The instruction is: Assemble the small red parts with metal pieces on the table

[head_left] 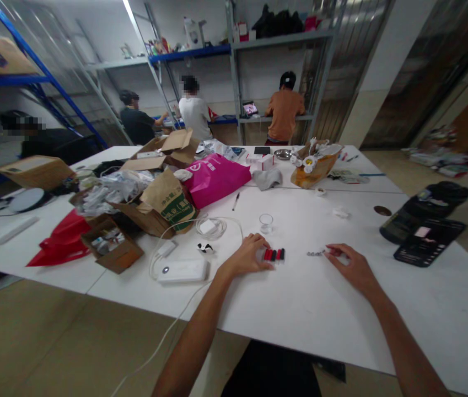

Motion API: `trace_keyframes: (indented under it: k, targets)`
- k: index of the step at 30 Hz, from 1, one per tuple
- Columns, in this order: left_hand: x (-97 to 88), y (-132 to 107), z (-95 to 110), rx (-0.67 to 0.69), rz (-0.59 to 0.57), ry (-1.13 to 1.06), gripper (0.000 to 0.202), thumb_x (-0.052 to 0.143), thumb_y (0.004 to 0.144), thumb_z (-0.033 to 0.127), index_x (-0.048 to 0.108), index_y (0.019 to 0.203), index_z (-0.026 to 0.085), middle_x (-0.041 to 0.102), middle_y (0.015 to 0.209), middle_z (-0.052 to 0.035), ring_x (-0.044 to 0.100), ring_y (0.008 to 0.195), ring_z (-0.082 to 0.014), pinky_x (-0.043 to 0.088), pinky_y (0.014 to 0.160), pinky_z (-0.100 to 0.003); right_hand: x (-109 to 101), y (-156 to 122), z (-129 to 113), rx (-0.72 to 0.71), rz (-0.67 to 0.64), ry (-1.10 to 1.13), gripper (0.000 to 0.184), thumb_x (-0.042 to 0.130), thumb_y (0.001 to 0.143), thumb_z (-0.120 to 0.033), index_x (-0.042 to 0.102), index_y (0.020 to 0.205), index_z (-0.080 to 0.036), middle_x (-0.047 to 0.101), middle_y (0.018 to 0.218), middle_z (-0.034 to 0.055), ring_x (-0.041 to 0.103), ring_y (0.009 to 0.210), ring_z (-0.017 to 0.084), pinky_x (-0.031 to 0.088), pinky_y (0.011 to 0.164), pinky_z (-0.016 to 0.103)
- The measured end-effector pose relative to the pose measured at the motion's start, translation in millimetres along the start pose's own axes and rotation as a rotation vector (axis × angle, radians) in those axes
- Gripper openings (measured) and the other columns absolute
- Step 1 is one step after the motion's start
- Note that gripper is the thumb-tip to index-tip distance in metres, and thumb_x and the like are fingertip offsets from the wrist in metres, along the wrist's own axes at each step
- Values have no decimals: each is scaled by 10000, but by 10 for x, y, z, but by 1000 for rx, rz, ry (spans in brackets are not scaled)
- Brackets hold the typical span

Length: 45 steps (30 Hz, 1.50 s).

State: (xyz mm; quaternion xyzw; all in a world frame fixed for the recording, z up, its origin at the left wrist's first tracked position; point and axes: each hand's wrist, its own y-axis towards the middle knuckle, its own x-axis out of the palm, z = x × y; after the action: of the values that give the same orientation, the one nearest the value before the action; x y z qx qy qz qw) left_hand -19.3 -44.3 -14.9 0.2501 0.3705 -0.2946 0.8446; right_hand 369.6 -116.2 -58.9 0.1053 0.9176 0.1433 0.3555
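The left hand (249, 255) rests palm down on the white counter (300, 309), fingers loosely spread, fingertips touching a short row of red and black pieces (274, 254) just to its right. The right hand (351, 267) pinches a small silvery chain-like piece (315, 253) at its fingertips. Beyond the left hand stands a small clear cup (265, 222). A brown paper bag (171, 201) farther left bears green print, too blurred to read.

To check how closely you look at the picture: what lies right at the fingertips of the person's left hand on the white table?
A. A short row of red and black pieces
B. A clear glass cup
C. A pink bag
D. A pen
A: the left hand rests on the white table with its fingertips against the row of red and black pieces; the clear glass cup stands apart, farther back.
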Motion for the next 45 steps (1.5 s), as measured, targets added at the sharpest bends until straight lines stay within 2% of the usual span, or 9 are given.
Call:
trace_keyframes:
  k: [9, 15, 18, 21, 25, 28, 32, 39, 45]
  targets:
    - [35, 11, 77, 2, 59, 35, 651, 832, 801, 724, 672, 1180, 220, 659, 1224, -112, 588, 1175, -307, 452, 1077, -468, 2, 3, -8, 17, -4, -1, 511, 660, 927, -688, 758, 1118, -225, 749, 1027, 85, 694, 920, 234, 565, 888, 398]
    - [15, 2, 103, -5, 92, 22, 676, 824, 820, 711, 657, 1238, 207, 665, 1295, -138, 597, 1228, -321, 452, 1114, -494, -3, 5, -18, 11, -2, -5, 491, 662, 935, -673, 759, 1116, -226, 748, 1015, 84, 700, 909, 238, 574, 884, 410]
    - [30, 8, 131, 17, 98, 1, 737, 828, 821, 703, 638, 1345, 220, 656, 1386, -147, 585, 1310, -336, 436, 1164, -515, -11, -3, -39, -19, -22, -6, 453, 655, 953, -645, 760, 1122, -237, 746, 1041, 84, 704, 935, 240, 578, 894, 412]
    - [102, 30, 161, 78, 52, -20, 797, 821, 863, 650, 569, 1500, 243, 617, 1516, -158, 549, 1425, -345, 396, 1225, -536, -24, -12, -69, -56, -45, -5, 425, 656, 965, -618, 756, 1143, -245, 740, 1075, 83, 701, 970, 237, 580, 911, 408]
    - [235, 74, 181, 174, -17, -43, 749, 767, 953, 555, 521, 1587, 241, 584, 1584, -166, 535, 1483, -326, 399, 1249, -517, -40, -8, -105, -82, -71, -26, 446, 677, 949, -629, 754, 1162, -246, 734, 1110, 92, 702, 981, 243, 589, 916, 422]
    - [294, 105, 183, 228, -19, -50, 680, 732, 989, 524, 555, 1571, 221, 591, 1581, -168, 557, 1471, -318, 422, 1247, -502, -39, 2, -119, -91, -77, -15, 471, 693, 934, -657, 757, 1156, -246, 731, 1156, 99, 708, 1004, 248, 597, 943, 437]
    - [308, 128, 174, 252, -21, -66, 541, 702, 1012, 511, 666, 1460, 211, 631, 1541, -163, 621, 1404, -307, 481, 1205, -484, -22, 13, -129, -85, -84, 27, 519, 689, 930, -703, 760, 1171, -250, 724, 1220, 105, 701, 1110, 266, 572, 1048, 469]
    - [310, 142, 126, 203, -5, -81, 498, 726, 995, 490, 706, 1413, 220, 660, 1504, -156, 645, 1369, -310, 519, 1180, -481, -30, 60, -177, -36, -151, 32, 606, 657, 912, -785, 800, 1151, -246, 747, 1143, 109, 719, 1006, 255, 604, 853, 389]
    - [316, 147, 119, 190, -4, -71, 499, 745, 982, 483, 709, 1414, 236, 669, 1487, -155, 645, 1367, -314, 523, 1176, -489, -40, 75, -222, -53, -153, 61, 586, 643, 929, -774, 810, 1100, -239, 761, 1128, 118, 726, 1039, 271, 607, 912, 418]
